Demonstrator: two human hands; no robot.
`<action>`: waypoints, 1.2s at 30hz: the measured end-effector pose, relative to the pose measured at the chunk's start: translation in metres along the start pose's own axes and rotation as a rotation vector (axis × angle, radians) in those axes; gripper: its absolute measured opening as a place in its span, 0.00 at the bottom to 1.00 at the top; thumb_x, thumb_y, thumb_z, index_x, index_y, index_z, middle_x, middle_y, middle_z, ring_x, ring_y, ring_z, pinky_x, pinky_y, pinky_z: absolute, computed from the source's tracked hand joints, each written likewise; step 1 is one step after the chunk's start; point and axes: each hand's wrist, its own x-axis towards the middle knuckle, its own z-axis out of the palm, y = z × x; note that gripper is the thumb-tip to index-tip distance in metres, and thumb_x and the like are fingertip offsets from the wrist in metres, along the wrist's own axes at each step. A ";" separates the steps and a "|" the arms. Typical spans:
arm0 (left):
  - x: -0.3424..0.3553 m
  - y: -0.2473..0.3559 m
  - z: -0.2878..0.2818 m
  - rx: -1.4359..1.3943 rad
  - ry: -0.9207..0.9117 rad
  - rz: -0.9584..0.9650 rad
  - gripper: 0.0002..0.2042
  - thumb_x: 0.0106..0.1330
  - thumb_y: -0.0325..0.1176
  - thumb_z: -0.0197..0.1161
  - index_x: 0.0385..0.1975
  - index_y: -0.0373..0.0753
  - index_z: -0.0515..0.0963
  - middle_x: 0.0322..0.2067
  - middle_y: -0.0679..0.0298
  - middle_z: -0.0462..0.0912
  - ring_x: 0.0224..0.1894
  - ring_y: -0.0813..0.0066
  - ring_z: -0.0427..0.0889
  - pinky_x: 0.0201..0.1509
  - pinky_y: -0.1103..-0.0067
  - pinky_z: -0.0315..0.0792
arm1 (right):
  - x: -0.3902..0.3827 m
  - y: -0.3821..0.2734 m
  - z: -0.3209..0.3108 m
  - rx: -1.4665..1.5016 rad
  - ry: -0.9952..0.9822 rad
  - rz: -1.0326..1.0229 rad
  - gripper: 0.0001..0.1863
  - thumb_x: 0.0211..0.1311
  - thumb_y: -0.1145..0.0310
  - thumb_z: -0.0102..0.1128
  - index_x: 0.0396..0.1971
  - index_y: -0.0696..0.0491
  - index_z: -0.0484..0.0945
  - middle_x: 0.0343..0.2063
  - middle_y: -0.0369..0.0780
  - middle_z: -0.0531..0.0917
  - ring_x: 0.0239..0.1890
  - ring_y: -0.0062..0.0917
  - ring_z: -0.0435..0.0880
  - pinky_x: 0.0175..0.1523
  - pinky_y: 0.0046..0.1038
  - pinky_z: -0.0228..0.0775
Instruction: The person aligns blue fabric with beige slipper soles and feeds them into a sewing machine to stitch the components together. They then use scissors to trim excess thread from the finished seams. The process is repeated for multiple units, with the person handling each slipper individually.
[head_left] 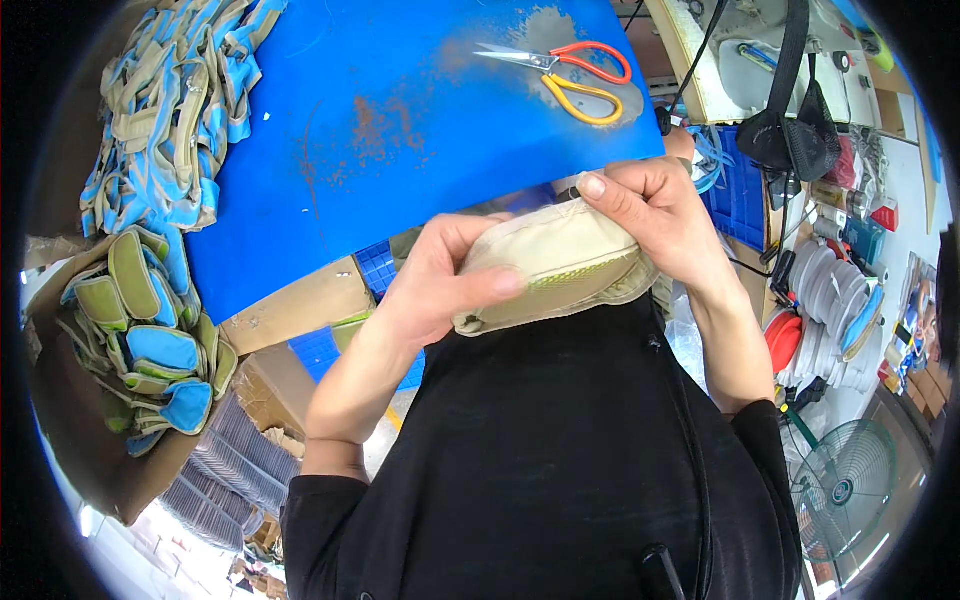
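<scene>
Between my two hands is a small beige fabric pouch with a green mesh panel [560, 255], held in front of my body near the front edge of the blue table [400, 60]. My left hand [440, 275] grips its left end, the thumb lying along the front. At the upper right end my right hand [650, 210] pinches the rim between thumb and fingers. The fingers behind the pouch are partly hidden. Beyond it on the table lies a pair of scissors [550, 62] with one red and one yellow handle, its blades slightly apart.
A heap of beige and blue sewn pieces [180, 110] covers the table's left end. Below it, a cardboard box [80, 440] holds several green and blue pouches [165, 345]. To the right stand a sewing machine [750, 75], stacked white rolls [830, 300] and a fan [843, 490].
</scene>
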 end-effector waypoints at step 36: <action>0.028 0.008 0.009 -0.241 0.101 0.179 0.16 0.78 0.37 0.63 0.54 0.31 0.82 0.45 0.63 0.88 0.45 0.80 0.86 0.52 0.78 0.79 | 0.024 0.068 -0.017 0.649 0.334 0.051 0.17 0.80 0.57 0.57 0.48 0.55 0.86 0.44 0.37 0.90 0.42 0.20 0.87 0.51 0.25 0.79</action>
